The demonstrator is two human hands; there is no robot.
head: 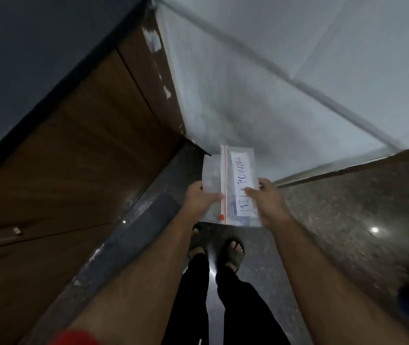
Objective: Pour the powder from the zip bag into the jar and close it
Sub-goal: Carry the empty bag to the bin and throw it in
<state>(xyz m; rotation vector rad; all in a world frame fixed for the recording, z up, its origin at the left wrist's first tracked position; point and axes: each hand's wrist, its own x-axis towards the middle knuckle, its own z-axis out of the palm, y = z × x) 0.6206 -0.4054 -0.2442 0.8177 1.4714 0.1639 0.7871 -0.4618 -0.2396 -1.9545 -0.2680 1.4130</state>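
Milk-powder zip bag (230, 188) is being held out in front of the person, above the dark speckled floor (335, 220) and just clear of the wooden cabinet (74, 170) that is running along its left side. The left hand (199, 199) is pinching the bag's plain flap, thumb on top and reaching toward the red zip strip (224, 185), while the right hand (267, 200) is pinching the opposite edge, its thumb pressing on the white handwritten label (244, 183) that is reading MILK POWDER. Both hands are gripping on either side of the zip strip, which is probably so that the seal can be pulled apart evenly; whether the seal is already parted cannot be told, since the strip is looking straight and flat from above. The bag is lying roughly level and stretched between the two grips, likely to be keeping the powder from sliding toward the mouth before it is over a container. No jar is showing anywhere around the bag, so pouring is judged not to have begun, and the person would need to be bringing the bag to a jar first. Below the bag the person's feet in sandals (233, 252) are standing on the floor, suggesting the bag is being handled while standing or walking beside the cabinet. The picture is somewhat blurred, so the amount of powder inside cannot be judged.
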